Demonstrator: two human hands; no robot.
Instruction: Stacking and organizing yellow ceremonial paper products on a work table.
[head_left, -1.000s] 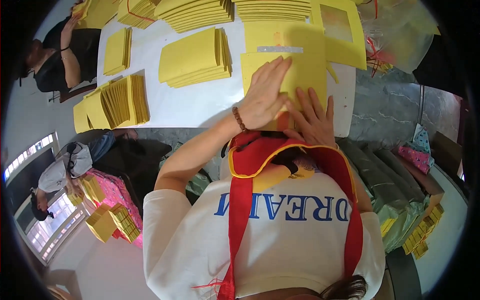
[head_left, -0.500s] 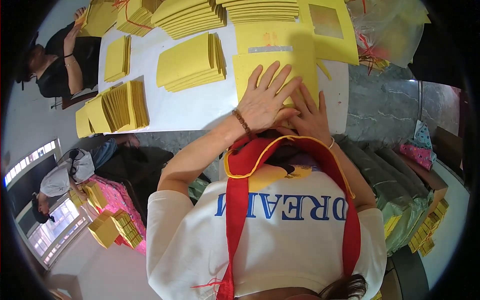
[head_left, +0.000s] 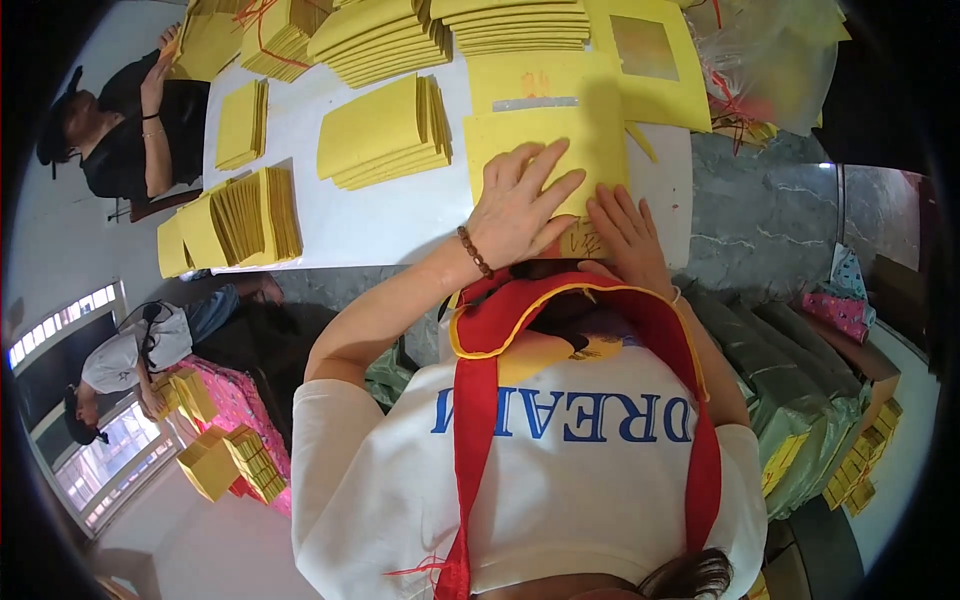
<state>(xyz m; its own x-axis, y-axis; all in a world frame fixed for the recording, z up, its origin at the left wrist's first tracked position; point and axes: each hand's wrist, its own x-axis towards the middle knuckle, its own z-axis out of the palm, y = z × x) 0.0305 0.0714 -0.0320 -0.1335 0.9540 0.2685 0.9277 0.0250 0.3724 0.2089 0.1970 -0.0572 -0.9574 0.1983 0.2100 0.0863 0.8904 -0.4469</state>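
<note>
Head view, hands: my left hand point(head_left: 515, 210), palm down on a yellow sheet point(head_left: 500, 140), fingers spread apart, thumb angled toward the right; my right hand point(head_left: 630, 235), flat along the sheet's right edge, fingers long and nearly together. Neither grips anything. The sheet lies at the near edge of the white table point(head_left: 300, 130), directly before me.

Head view, beneath and beyond: one yellow panel point(head_left: 500, 75) with a silver-grey strip point(head_left: 535, 103) across it; one yellow board point(head_left: 680, 112) with a rectangular window, at the far right.

Head view, stock: one yellow stack point(head_left: 370, 130), left of the sheet; one smaller stack point(head_left: 240, 125), farther left; one fanned row point(head_left: 240, 225) at the near left corner; one bundle point(head_left: 280, 40) tied with red string.

Head view, containers: one clear plastic bag point(head_left: 790, 60) with red ties, yellow pieces at its lower end, whether inside or behind I cannot tell; grey-green plastic sacks point(head_left: 800, 350) on my right, yellow goods showing within at the lower end; one brown carton point(head_left: 875, 375) beside them, contents hidden from me.

Head view, markings: orange marks on the panel; dark characters on a small patch point(head_left: 585, 240) between my hands, too small to read; large blue lettering, inverted, across my white shirt point(head_left: 600, 500).
</note>
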